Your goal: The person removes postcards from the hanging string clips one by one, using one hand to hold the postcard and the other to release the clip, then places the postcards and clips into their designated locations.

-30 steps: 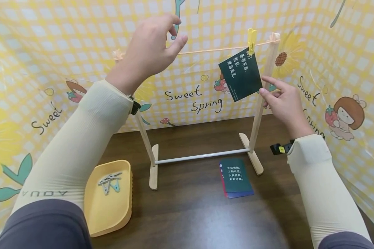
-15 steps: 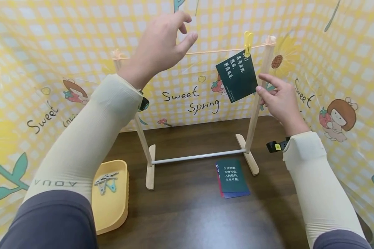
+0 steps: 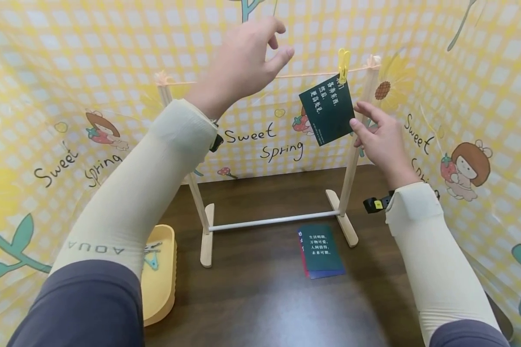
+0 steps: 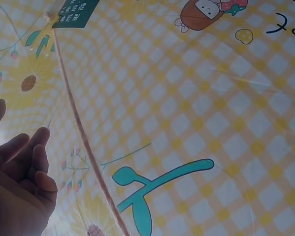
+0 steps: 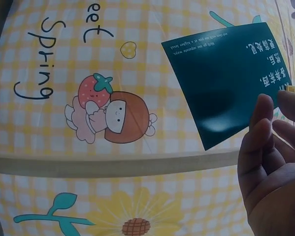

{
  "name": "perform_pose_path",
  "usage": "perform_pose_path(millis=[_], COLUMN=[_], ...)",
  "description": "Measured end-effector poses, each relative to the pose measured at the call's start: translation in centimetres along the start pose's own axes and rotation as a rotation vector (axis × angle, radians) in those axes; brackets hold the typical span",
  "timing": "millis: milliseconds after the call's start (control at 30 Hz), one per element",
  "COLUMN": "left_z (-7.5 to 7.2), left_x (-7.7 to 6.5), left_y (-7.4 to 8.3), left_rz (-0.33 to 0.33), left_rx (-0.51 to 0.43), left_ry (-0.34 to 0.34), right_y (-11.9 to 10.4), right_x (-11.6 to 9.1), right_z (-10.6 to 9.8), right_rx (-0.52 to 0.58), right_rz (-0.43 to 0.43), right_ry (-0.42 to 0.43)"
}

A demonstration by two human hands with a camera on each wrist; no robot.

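Observation:
A dark green card (image 3: 327,111) with white writing hangs tilted from an orange cord (image 3: 306,76), held at its upper corner by a yellow clothespin (image 3: 343,66). At the card's right edge is my right hand (image 3: 382,137), thumb and index finger apart; whether the fingertips touch the card I cannot tell. In the right wrist view, fingertips (image 5: 263,108) appear beside the card (image 5: 226,83). Raised in front of the cord, left of the card, my left hand (image 3: 252,60) has loosely bent fingers and holds nothing. The left wrist view shows this hand (image 4: 21,182) beside the cord (image 4: 83,132).
A wooden rack with posts (image 3: 351,168) and a white lower bar (image 3: 273,221) carries the cord. On the brown table (image 3: 243,289) lies a stack of cards (image 3: 323,248). A yellow tray (image 3: 165,284) with clothespins (image 3: 152,260) is partly behind my left arm. Patterned cloth surrounds the table.
My left hand has moved right along the cord, and its forearm now covers more of the tray. The right hand stays beside the card. The whole view has shifted slightly.

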State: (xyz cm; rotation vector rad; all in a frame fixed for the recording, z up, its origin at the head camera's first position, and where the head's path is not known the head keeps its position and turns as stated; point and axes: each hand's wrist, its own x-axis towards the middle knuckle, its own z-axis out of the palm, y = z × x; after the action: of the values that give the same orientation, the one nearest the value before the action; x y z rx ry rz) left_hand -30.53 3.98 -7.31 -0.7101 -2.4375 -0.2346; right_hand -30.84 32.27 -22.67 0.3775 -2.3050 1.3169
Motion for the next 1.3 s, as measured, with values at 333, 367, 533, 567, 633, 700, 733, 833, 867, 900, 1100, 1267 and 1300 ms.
perform_pose_path(millis=[333, 367, 533, 567, 633, 700, 733, 833, 867, 900, 1100, 1267, 1300], left_z=[1.1, 1.1, 1.5, 1.6, 1.7, 1.9, 1.9, 2.1, 2.2, 2.3, 3.0, 3.5, 3.5], left_x=[1.0, 1.1, 1.7, 1.9, 2.2, 2.6, 2.7, 3.3, 3.4, 3.6, 4.2, 5.2, 5.4], left_y=[0.3, 0.3, 0.8, 1.0, 1.4, 1.7, 1.9, 2.4, 2.5, 2.6, 3.2, 4.3, 4.5], left_rz=[-0.016, -0.019, -0.021, -0.017, 0.003, 0.022, 0.025, 0.028, 0.028, 0.024, 0.054, 0.058, 0.061], left_rx=[-0.019, -0.021, -0.013, -0.009, 0.008, 0.024, 0.035, 0.053, 0.054, 0.049, 0.048, 0.027, 0.015], left_ry=[-0.058, -0.065, -0.082, -0.081, -0.077, -0.078, -0.085, -0.107, -0.114, -0.122, -0.141, -0.182, -0.184], right_y=[0.1, 0.2, 0.2, 0.2, 0.0, -0.1, -0.2, -0.5, -0.6, -0.6, -0.7, -0.9, -1.0], right_x=[0.6, 0.7, 1.2, 1.3, 1.4, 1.6, 1.6, 1.8, 1.8, 1.9, 2.0, 2.1, 2.1], right_z=[0.7, 0.8, 0.8, 0.9, 0.9, 0.9, 0.9, 0.9, 0.9, 0.9, 0.9, 0.7, 0.7], right_rx=[0.039, 0.042, 0.061, 0.062, 0.059, 0.046, 0.039, 0.024, 0.016, 0.017, 0.011, 0.005, 0.009], right_rz=[-0.018, -0.022, -0.024, -0.022, -0.012, -0.004, -0.003, -0.002, -0.004, -0.005, -0.006, 0.022, 0.028], right_ry=[0.023, 0.026, 0.049, 0.052, 0.051, 0.049, 0.05, 0.056, 0.057, 0.057, 0.058, 0.068, 0.068])
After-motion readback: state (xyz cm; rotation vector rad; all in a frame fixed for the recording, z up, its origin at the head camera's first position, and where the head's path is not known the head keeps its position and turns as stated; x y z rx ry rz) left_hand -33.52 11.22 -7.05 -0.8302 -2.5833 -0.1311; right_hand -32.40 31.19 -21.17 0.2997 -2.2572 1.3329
